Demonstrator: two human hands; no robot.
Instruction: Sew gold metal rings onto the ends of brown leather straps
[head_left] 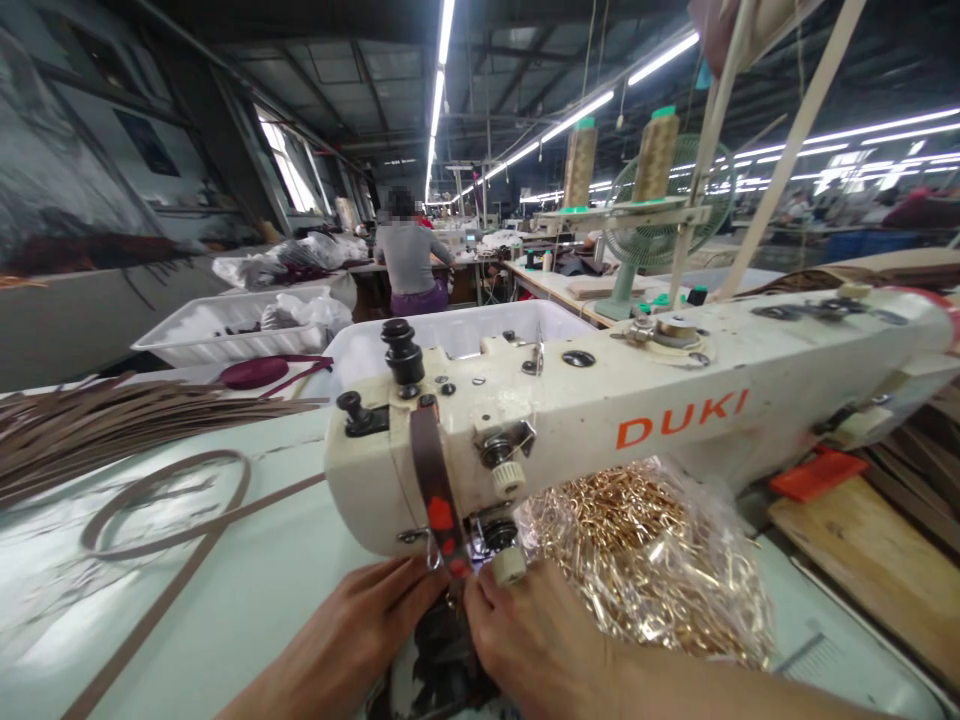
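Observation:
My left hand (367, 625) is at the needle end of a white sewing machine (570, 420), its fingers pinched together under the machine head. My right hand (536, 625) is opposite, thumb and fingers closed near the presser foot. Whatever lies between the fingertips is hidden by the fingers and the machine head. A dark brown strip (430, 460) with red patches hangs down the front of the head to between the hands. On the left, a long taupe strap (169, 550) makes a loop on the pale table (285, 610), and one end runs behind the machine head.
Beneath the machine arm sits a clear plastic bag of gold metal hardware (645, 560). A wooden board (862, 550) with a red piece (817, 474) is at right. Bundled brown straps (112, 425) lie at left. White bins (450, 328) stand behind; a person (411, 255) works farther back.

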